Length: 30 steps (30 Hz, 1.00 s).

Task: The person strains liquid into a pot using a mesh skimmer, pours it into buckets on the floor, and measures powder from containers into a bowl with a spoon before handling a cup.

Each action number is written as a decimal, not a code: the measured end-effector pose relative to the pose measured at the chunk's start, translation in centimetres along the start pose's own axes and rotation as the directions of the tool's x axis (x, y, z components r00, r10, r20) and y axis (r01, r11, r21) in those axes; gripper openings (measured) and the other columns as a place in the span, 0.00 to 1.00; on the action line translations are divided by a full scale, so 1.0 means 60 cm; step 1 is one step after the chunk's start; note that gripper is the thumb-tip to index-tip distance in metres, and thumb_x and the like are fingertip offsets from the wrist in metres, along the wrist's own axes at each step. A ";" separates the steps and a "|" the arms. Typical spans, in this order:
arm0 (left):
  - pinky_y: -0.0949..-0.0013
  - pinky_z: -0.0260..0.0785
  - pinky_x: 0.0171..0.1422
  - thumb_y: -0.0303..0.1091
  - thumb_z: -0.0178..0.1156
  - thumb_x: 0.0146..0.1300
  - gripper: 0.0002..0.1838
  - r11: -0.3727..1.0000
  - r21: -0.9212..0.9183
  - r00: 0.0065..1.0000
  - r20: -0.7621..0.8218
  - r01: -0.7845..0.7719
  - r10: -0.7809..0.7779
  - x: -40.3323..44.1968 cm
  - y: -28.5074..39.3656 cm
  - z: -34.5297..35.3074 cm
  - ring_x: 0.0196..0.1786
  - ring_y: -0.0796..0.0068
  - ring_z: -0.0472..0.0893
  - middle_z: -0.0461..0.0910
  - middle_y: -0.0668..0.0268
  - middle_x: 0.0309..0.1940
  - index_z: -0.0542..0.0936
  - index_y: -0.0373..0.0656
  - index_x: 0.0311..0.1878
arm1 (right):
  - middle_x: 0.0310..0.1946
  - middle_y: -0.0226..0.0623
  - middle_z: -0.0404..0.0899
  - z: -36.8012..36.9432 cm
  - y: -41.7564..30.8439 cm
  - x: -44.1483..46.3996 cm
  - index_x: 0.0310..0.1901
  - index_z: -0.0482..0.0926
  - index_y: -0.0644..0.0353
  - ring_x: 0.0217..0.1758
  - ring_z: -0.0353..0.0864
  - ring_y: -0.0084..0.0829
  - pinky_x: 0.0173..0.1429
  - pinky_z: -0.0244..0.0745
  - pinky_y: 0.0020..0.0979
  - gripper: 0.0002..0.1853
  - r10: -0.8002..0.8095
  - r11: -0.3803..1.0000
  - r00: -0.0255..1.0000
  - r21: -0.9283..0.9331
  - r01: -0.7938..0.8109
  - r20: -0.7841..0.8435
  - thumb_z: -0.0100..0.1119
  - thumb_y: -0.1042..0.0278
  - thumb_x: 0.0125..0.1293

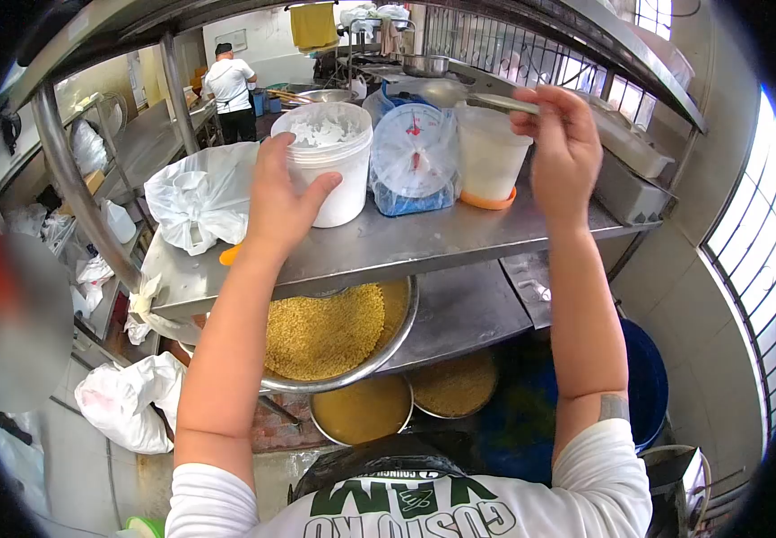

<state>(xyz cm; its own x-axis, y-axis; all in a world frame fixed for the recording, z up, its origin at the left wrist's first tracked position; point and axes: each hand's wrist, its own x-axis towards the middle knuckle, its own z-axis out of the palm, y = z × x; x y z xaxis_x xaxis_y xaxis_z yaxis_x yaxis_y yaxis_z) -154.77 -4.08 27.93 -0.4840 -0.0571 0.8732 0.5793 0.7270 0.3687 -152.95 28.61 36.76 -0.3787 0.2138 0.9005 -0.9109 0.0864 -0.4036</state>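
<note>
My left hand (282, 199) is spread against the left side of a white plastic tub (343, 184), thumb on its front. White residue coats the inside of the open tub. My right hand (563, 148) is raised at the right, its fingers closed on the handle of a metal spoon (501, 103), which extends left above a translucent container (491, 157). That container stands on an orange lid (488, 199). Between the tub and the container is a blue dial scale (413, 161) wrapped in clear plastic.
A tied white plastic bag (199, 199) lies on the metal shelf (424, 240), left of the tub. Below are a large bowl of yellow grains (329, 327), two round containers and a blue barrel (643, 386). Another person (229, 85) stands in the background.
</note>
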 end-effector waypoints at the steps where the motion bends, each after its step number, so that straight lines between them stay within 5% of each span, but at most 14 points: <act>1: 0.57 0.71 0.64 0.45 0.78 0.58 0.42 0.998 0.037 0.997 -0.041 -0.059 0.060 -0.003 -0.002 0.008 0.59 0.55 0.80 0.79 0.47 0.60 0.69 0.36 0.69 | 0.45 0.37 0.87 0.019 -0.006 -0.005 0.51 0.79 0.62 0.39 0.86 0.24 0.47 0.82 0.26 0.08 -0.004 1.000 1.000 0.013 0.004 0.027 0.49 0.77 0.79; 9: 0.58 0.74 0.59 0.48 0.78 0.59 0.42 0.999 0.015 0.998 0.033 0.051 -0.051 0.011 -0.007 0.012 0.55 0.57 0.81 0.80 0.49 0.57 0.69 0.36 0.69 | 0.36 0.39 0.87 0.154 0.028 0.012 0.45 0.81 0.63 0.36 0.88 0.29 0.45 0.82 0.30 0.07 -0.043 0.999 0.998 -0.026 0.044 0.039 0.52 0.78 0.71; 12: 0.58 0.74 0.58 0.49 0.78 0.59 0.42 1.000 -0.002 0.999 0.017 0.029 -0.029 0.014 -0.019 0.015 0.55 0.59 0.81 0.81 0.50 0.57 0.70 0.37 0.69 | 0.36 0.51 0.87 0.166 0.025 0.005 0.46 0.82 0.62 0.42 0.89 0.49 0.49 0.82 0.41 0.08 -0.181 0.979 0.983 -0.089 0.183 0.039 0.55 0.75 0.68; 16: 0.59 0.70 0.68 0.51 0.74 0.62 0.48 0.998 0.029 0.998 0.028 0.059 -0.060 0.007 -0.031 0.025 0.64 0.57 0.77 0.73 0.49 0.69 0.64 0.35 0.78 | 0.42 0.65 0.85 0.209 0.036 0.004 0.47 0.81 0.71 0.50 0.85 0.63 0.58 0.79 0.54 0.14 0.082 0.962 0.987 -0.268 -0.042 0.138 0.57 0.69 0.66; 17: 0.58 0.68 0.72 0.50 0.73 0.64 0.49 0.988 0.041 0.988 0.043 0.147 -0.149 -0.004 -0.011 0.023 0.67 0.55 0.75 0.71 0.47 0.72 0.62 0.34 0.79 | 0.42 0.51 0.87 0.179 0.011 -0.014 0.48 0.81 0.66 0.42 0.88 0.52 0.50 0.83 0.45 0.12 0.011 0.919 0.993 -0.393 0.038 0.121 0.58 0.66 0.71; 19: 0.55 0.68 0.74 0.49 0.70 0.68 0.51 0.988 0.134 0.994 0.055 0.082 -0.090 -0.035 -0.097 0.025 0.71 0.52 0.73 0.64 0.46 0.76 0.52 0.36 0.83 | 0.43 0.55 0.84 0.110 0.009 -0.085 0.47 0.80 0.67 0.48 0.83 0.58 0.55 0.79 0.49 0.14 -0.324 0.867 0.944 -0.418 0.271 -0.061 0.60 0.65 0.67; 20: 0.55 0.71 0.71 0.45 0.67 0.72 0.46 0.977 -0.097 0.981 0.070 0.190 -0.183 -0.071 -0.051 0.008 0.71 0.54 0.73 0.64 0.47 0.76 0.54 0.36 0.82 | 0.40 0.52 0.82 0.053 -0.003 -0.141 0.47 0.79 0.66 0.44 0.83 0.55 0.51 0.79 0.47 0.12 -0.336 0.889 0.938 -0.355 0.288 -0.082 0.60 0.67 0.67; 21: 0.58 0.75 0.64 0.39 0.67 0.72 0.38 0.945 -0.247 0.976 0.057 0.216 -0.208 -0.112 0.001 -0.004 0.65 0.56 0.78 0.73 0.42 0.65 0.62 0.29 0.76 | 0.36 0.49 0.80 -0.015 -0.026 -0.214 0.46 0.79 0.65 0.41 0.83 0.51 0.47 0.78 0.45 0.09 -0.157 0.938 0.988 -0.313 0.148 -0.006 0.60 0.69 0.69; 22: 0.57 0.76 0.61 0.36 0.64 0.74 0.30 0.998 -0.064 1.000 0.009 0.028 -0.027 -0.151 0.027 -0.021 0.58 0.57 0.81 0.78 0.43 0.57 0.67 0.25 0.70 | 0.38 0.48 0.81 -0.076 -0.023 -0.298 0.46 0.79 0.64 0.43 0.84 0.50 0.48 0.79 0.41 0.08 -0.058 0.942 0.998 -0.332 0.052 -0.008 0.60 0.68 0.71; 23: 0.57 0.75 0.61 0.32 0.60 0.75 0.23 0.971 -0.188 0.989 -0.036 -0.145 0.141 -0.216 -0.008 -0.029 0.54 0.56 0.82 0.80 0.45 0.52 0.70 0.23 0.63 | 0.43 0.48 0.84 -0.139 -0.014 -0.396 0.49 0.81 0.64 0.47 0.86 0.49 0.53 0.81 0.41 0.11 0.170 0.901 0.985 -0.400 -0.169 -0.033 0.61 0.66 0.72; 24: 0.60 0.75 0.56 0.29 0.58 0.74 0.18 0.948 -0.163 0.953 0.091 -0.273 0.290 -0.267 0.023 -0.039 0.50 0.58 0.81 0.79 0.48 0.49 0.70 0.22 0.58 | 0.48 0.49 0.86 -0.209 -0.020 -0.489 0.53 0.83 0.62 0.51 0.87 0.46 0.57 0.82 0.40 0.14 0.442 0.695 0.890 -0.583 -0.421 -0.115 0.61 0.63 0.72; 25: 0.63 0.72 0.50 0.28 0.58 0.73 0.16 0.937 -0.292 0.949 0.188 -0.193 0.254 -0.337 0.008 -0.032 0.45 0.61 0.77 0.77 0.53 0.46 0.70 0.25 0.56 | 0.52 0.52 0.85 -0.282 -0.038 -0.565 0.53 0.85 0.60 0.57 0.84 0.50 0.62 0.80 0.45 0.16 0.727 0.382 0.612 -0.558 -0.737 -0.310 0.60 0.59 0.73; 27: 0.69 0.68 0.47 0.29 0.58 0.74 0.21 0.941 -0.198 0.902 0.394 0.273 -0.179 -0.495 0.034 -0.019 0.42 0.71 0.74 0.73 0.61 0.43 0.70 0.29 0.65 | 0.52 0.53 0.85 -0.434 -0.081 -0.753 0.54 0.85 0.62 0.58 0.84 0.52 0.63 0.78 0.45 0.19 0.550 -0.016 0.406 -0.495 -0.869 -0.730 0.60 0.57 0.71; 30: 0.72 0.69 0.46 0.28 0.59 0.74 0.24 0.834 -0.130 0.673 0.663 0.536 -0.329 -0.594 0.058 0.020 0.41 0.76 0.75 0.75 0.62 0.41 0.68 0.30 0.69 | 0.46 0.57 0.85 -0.654 -0.166 -0.907 0.49 0.83 0.63 0.52 0.84 0.59 0.56 0.78 0.52 0.16 0.050 -0.243 0.376 -0.376 -0.894 -0.925 0.56 0.59 0.72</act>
<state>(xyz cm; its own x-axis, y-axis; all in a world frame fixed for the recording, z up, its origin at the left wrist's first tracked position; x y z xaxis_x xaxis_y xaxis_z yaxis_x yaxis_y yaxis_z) -136.30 1.27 -2.27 -0.9508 0.1765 0.2548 0.3093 0.4869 0.8169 -116.83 54.28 -14.58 -0.0363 0.9851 0.1683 0.6220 0.1541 -0.7677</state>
